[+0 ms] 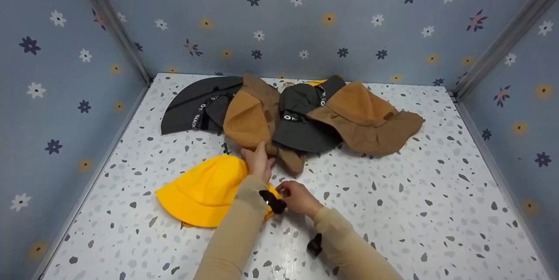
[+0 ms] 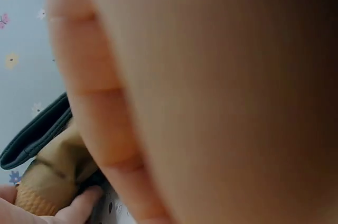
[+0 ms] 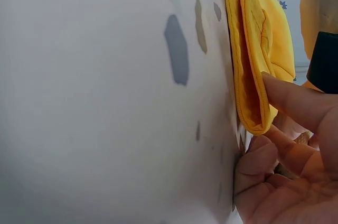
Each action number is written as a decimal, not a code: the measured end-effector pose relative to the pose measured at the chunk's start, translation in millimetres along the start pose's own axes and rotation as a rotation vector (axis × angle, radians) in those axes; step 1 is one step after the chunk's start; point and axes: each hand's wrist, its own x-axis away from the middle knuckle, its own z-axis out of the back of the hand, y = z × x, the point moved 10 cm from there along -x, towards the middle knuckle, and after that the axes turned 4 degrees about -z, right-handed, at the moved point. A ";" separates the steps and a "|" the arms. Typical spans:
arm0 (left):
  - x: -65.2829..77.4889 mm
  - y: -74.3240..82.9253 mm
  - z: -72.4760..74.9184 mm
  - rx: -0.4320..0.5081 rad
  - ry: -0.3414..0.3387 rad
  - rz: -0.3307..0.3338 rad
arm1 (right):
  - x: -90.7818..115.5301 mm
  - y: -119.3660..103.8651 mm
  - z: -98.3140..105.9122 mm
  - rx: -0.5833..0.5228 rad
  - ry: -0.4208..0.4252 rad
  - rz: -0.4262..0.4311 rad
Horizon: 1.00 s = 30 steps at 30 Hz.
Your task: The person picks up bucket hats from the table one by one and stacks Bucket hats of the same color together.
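My left hand (image 1: 258, 163) pinches the near edge of a brown bucket hat (image 1: 246, 118) with a tan corduroy crown. In the left wrist view that corduroy (image 2: 39, 197) shows between the fingertips; the palm blocks most of the view. Below it a yellow bucket hat (image 1: 209, 184) lies crown up, partly under the left forearm. At this hat's right side, my right hand (image 1: 300, 197) holds the brim edge, thumb on one side. The right wrist view shows the folded yellow brim (image 3: 251, 76), with curled fingers (image 3: 259, 158) down by the tabletop.
A black hat (image 1: 198, 101) with a lettered strap lies at the back left. Another black hat (image 1: 308, 136) and a second brown-and-tan hat (image 1: 362, 114) overlap to the right. A yellow bit (image 1: 316, 82) peeks out behind. Flowered walls (image 1: 284, 22) enclose the speckled table (image 1: 415, 210).
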 end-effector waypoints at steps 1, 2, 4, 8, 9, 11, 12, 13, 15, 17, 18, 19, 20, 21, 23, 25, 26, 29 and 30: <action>0.1 1.9 0.9 -0.003 0.004 -0.016 | -0.2 0.6 -0.2 -0.004 -0.002 -0.009; 0.1 4.1 1.5 -0.002 0.005 -0.032 | -0.5 1.7 -0.3 -0.009 -0.003 -0.022; 0.2 8.7 3.6 -0.008 0.016 -0.064 | -1.3 4.4 -0.7 -0.020 -0.008 -0.050; 0.4 19.4 8.4 -0.014 0.041 -0.123 | -1.5 9.4 -0.7 -0.087 -0.022 -0.093; 0.5 22.7 9.2 -0.009 0.044 -0.143 | -1.0 9.8 -0.6 -0.113 -0.026 -0.095; 0.9 28.9 10.1 -0.008 0.043 -0.177 | 0.0 10.1 -0.4 -0.177 -0.037 -0.096; 1.3 31.7 10.7 -0.013 0.043 -0.194 | 0.4 10.1 -0.2 -0.209 -0.042 -0.095; 1.6 34.3 11.3 -0.018 0.041 -0.209 | 0.7 10.5 0.2 -0.241 -0.046 -0.098; 2.5 39.2 13.4 -0.019 0.046 -0.244 | 1.2 11.7 0.0 -0.311 -0.060 -0.111; 3.1 42.2 15.0 -0.002 0.041 -0.265 | 1.6 14.1 0.2 -0.370 -0.073 -0.141; 3.3 43.1 16.5 0.010 0.042 -0.274 | 2.0 15.0 0.4 -0.393 -0.080 -0.154; 3.3 43.5 18.0 0.025 0.041 -0.277 | 2.4 15.7 0.3 -0.417 -0.086 -0.166; 3.1 43.4 19.5 0.036 0.042 -0.275 | 2.9 15.7 0.0 -0.441 -0.094 -0.173; 3.2 43.3 21.0 0.045 0.044 -0.273 | 3.3 15.7 -0.2 -0.465 -0.100 -0.179; 4.1 44.1 23.8 0.057 0.046 -0.272 | 3.3 15.2 -0.5 -0.506 -0.106 -0.181; 5.7 47.2 26.7 0.064 0.058 -0.285 | 2.8 15.1 -0.9 -0.541 -0.106 -0.186; 6.8 49.5 27.8 0.070 0.063 -0.296 | 2.5 15.3 -1.0 -0.553 -0.104 -0.191; 9.6 58.1 31.8 0.089 0.083 -0.335 | 2.1 16.1 0.5 -0.566 -0.079 -0.220; 9.8 60.3 33.1 0.094 0.092 -0.342 | 2.0 16.2 1.6 -0.569 -0.067 -0.227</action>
